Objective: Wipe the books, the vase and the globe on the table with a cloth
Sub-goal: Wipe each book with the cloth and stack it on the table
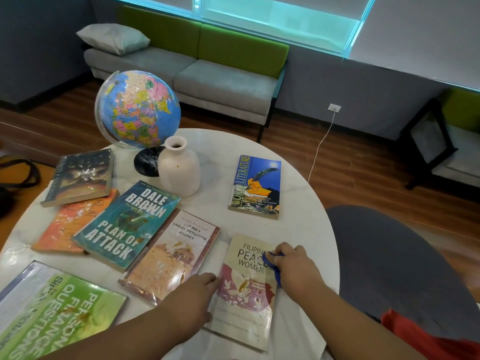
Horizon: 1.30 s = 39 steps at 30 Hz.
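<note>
Head camera shows the right hand [293,268] with its fingers [284,250] curled round a bunched blue cloth [272,261], pressing it on the upper right of the "Filipino Peace Women" book [246,297], which lies flat at the near right of the round white counter [301,209]. The left hand [192,300] rests at that book's left edge, its fingers relaxed and gripping nothing. Farther back the globe [137,107] and white vase [179,170] stand just beside each other, the "Plan of Attack" book [127,224] lying nearer left.

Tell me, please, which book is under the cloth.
The cream Filipino Peace Women paperback; only it has the right hand gripping the blue cloth on its cover.
</note>
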### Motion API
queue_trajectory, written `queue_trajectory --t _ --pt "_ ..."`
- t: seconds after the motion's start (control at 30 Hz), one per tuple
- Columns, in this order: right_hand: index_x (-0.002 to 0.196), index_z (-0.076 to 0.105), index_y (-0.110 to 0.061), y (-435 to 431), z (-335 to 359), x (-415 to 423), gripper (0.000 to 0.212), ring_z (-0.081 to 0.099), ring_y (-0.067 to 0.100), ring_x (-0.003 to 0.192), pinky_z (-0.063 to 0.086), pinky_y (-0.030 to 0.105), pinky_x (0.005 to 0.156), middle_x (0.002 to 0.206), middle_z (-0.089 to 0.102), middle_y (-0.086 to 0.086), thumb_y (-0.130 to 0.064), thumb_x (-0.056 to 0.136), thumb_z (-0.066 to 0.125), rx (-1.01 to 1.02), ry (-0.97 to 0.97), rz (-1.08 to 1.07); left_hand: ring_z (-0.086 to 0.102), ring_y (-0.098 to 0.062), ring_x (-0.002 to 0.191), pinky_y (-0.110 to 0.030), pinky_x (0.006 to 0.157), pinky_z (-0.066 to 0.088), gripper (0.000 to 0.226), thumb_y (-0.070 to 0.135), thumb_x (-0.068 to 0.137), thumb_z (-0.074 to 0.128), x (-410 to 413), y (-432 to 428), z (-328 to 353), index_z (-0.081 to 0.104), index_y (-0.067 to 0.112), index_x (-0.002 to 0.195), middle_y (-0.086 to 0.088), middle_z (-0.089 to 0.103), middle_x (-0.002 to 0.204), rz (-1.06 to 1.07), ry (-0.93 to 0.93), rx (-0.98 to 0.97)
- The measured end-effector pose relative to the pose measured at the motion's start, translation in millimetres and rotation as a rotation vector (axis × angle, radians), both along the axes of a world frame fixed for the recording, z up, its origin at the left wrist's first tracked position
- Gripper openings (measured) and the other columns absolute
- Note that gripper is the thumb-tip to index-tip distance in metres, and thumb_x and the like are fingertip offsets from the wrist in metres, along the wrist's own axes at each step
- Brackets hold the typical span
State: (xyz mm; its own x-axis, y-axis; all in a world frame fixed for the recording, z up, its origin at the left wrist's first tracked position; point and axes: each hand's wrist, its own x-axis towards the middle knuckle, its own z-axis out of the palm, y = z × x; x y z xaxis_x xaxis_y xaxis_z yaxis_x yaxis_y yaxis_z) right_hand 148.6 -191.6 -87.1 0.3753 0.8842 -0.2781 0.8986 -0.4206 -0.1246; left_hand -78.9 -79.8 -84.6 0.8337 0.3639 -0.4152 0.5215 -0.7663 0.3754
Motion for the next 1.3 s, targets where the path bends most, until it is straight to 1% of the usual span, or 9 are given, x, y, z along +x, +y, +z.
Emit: queue_trajectory --t 0.13,0.3,0.47,0.7,0.83,0.97,1.1,1.17,1.3 --pt "0.144 0.035 -0.030 6.7 4.0 -7.8 0.055 0.037 0.026 0.119 0.048 0.034 0.094 0.135 0.034 -0.002 -0.025 0.094 0.057 -0.111 -0.002 0.071 0.029 -0.014 0.138 -0.024 0.113 0.028 0.080 0.027 0.090 0.062 0.0 -0.1 0.5 0.014 0.020 0.154 0.007 0.025 0.154 -0.003 0.004 -0.004" --pt "0.137 0.043 -0.027 1.1 2.2 -1.7 0.038 0.042 0.022 0.117 0.047 0.032 0.095 0.119 0.038 -0.002 -0.027 0.100 0.047 -0.026 0.054 -0.074 0.032 -0.014 0.135 -0.025 0.111 0.030 0.080 0.027 0.088 0.063 -0.2 0.7 -1.5 0.017 0.020 0.153 0.007 0.028 0.152 -0.005 0.000 0.005" --pt "0.144 0.037 -0.029 -3.3 -4.3 -15.2 0.050 0.035 0.025 0.120 0.049 0.033 0.092 0.134 0.037 -0.003 -0.025 0.097 0.052 -0.097 0.009 0.093 0.031 -0.014 0.136 -0.024 0.111 0.029 0.081 0.027 0.088 0.064 0.2 0.4 -0.1 0.016 0.020 0.153 0.008 0.027 0.152 0.002 0.003 0.001" --pt "0.146 0.036 -0.027 -8.7 -7.7 -20.8 0.051 0.038 0.023 0.113 0.049 0.030 0.089 0.130 0.039 -0.003 -0.024 0.097 0.050 -0.019 0.011 0.026 0.030 -0.014 0.137 -0.025 0.112 0.029 0.081 0.029 0.089 0.063 -0.2 0.0 -0.8 0.015 0.021 0.154 0.008 0.026 0.153 0.003 0.006 -0.002" --pt "0.134 0.052 -0.032 -19.6 -8.3 -21.4 0.038 0.042 0.018 0.104 0.042 0.024 0.085 0.122 0.046 -0.002 -0.022 0.098 0.046 0.122 0.105 -0.048 0.029 -0.015 0.138 -0.025 0.112 0.028 0.080 0.029 0.089 0.063 0.3 0.9 -0.4 0.015 0.020 0.153 0.007 0.025 0.154 -0.006 0.011 0.004" --pt "0.145 0.038 -0.028 -19.0 -11.8 -27.1 0.049 0.040 0.022 0.111 0.048 0.027 0.082 0.130 0.038 -0.005 -0.019 0.097 0.046 0.046 0.055 -0.051 0.031 -0.016 0.137 -0.024 0.111 0.028 0.082 0.029 0.088 0.064 0.3 0.7 -1.6 0.017 0.019 0.153 0.005 0.027 0.153 -0.015 0.012 0.010" --pt "0.125 0.060 -0.032 -33.7 -21.4 -30.5 0.035 0.052 0.020 0.100 0.048 0.020 0.081 0.113 0.038 -0.012 -0.020 0.092 0.057 0.140 0.139 0.001 0.028 -0.017 0.139 -0.025 0.112 0.026 0.081 0.029 0.089 0.063 0.3 1.0 -0.4 0.015 0.019 0.154 0.005 0.024 0.155 -0.007 0.016 0.007" --pt "0.130 0.054 -0.035 -33.1 -15.2 -25.8 0.039 0.044 0.021 0.107 0.041 0.023 0.086 0.120 0.041 -0.005 -0.018 0.096 0.047 0.173 0.148 -0.062 0.027 -0.017 0.140 -0.025 0.113 0.025 0.081 0.029 0.089 0.064 0.8 1.0 0.7 0.015 0.018 0.154 0.005 0.023 0.156 -0.003 0.018 0.004" --pt "0.140 0.045 -0.029 -30.9 -14.8 -30.6 0.041 0.040 0.020 0.109 0.047 0.027 0.088 0.126 0.042 -0.006 -0.024 0.100 0.045 0.083 0.100 -0.050 0.027 -0.015 0.139 -0.023 0.113 0.026 0.082 0.028 0.090 0.063 0.7 -0.6 2.1 0.014 0.018 0.154 0.006 0.022 0.156 0.001 0.023 0.002"
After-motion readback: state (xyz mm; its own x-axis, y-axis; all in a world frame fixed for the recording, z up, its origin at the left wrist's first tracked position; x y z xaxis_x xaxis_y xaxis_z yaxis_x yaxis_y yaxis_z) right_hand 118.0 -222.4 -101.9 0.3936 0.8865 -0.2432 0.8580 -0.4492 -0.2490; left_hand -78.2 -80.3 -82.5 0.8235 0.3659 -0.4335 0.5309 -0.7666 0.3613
